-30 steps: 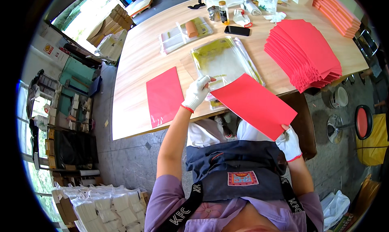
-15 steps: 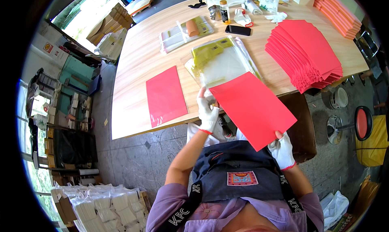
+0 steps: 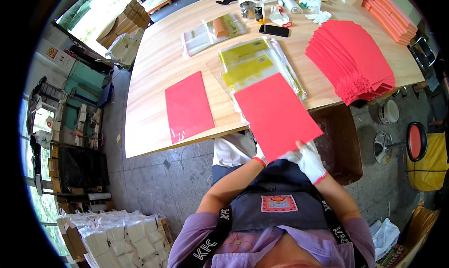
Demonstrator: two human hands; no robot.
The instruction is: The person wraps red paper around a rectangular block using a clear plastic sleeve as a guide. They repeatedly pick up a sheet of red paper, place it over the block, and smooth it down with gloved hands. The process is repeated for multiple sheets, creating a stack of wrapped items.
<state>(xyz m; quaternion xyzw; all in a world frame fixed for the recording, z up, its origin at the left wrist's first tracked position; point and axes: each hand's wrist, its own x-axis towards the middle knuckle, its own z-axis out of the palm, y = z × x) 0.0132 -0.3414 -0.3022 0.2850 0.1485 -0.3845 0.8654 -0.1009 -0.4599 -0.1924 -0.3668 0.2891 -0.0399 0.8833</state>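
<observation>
Red sheet (image 3: 277,116) has shifted left over the near edge of the tabletop (image 3: 145,90). Right hand (image 3: 308,161) pinches it, thumb on top; left hand (image 3: 260,154) underneath, fingers hidden, can't tell.

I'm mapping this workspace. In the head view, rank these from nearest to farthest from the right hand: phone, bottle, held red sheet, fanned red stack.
1. Held red sheet: gripped by right hand
2. Fanned red stack: table's right side
3. Phone: beyond the sheet
4. Bottle: beyond phone, leftward
</observation>
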